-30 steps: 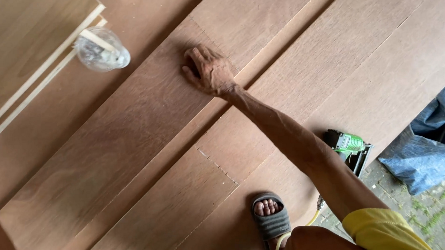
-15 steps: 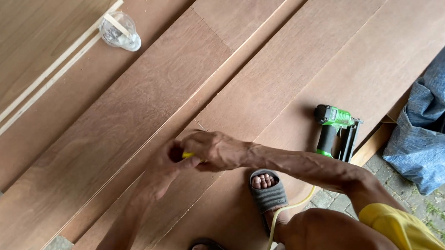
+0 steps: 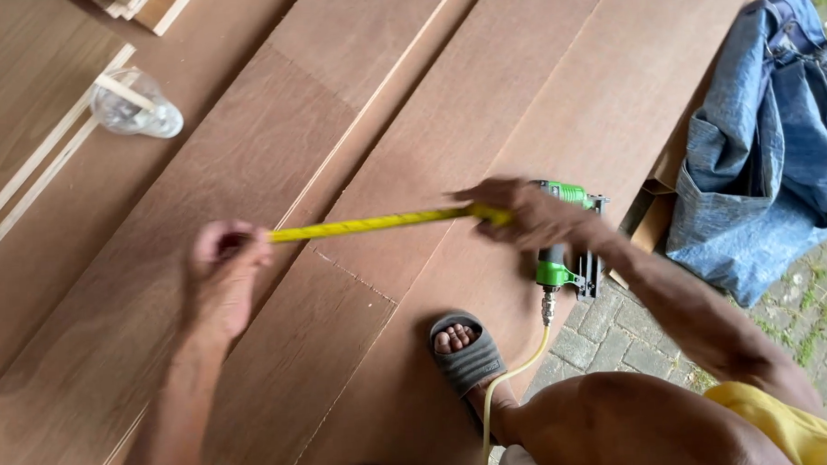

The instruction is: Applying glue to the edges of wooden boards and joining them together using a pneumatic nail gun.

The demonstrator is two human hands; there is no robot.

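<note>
Here, the left hand (image 3: 221, 276) pinches the free end of the yellow tape measure (image 3: 377, 225) while the right hand (image 3: 523, 215), at 3 o'clock, grips its other end, stretching it taut across the plywood sheets (image 3: 354, 106) for a flat reading.

Head camera looks steeply down, close above plywood sheets (image 3: 274, 164).

Yellow tape measure blade (image 3: 377, 225), pulled out taut across brown plywood sheets (image 3: 274, 164)
</note>
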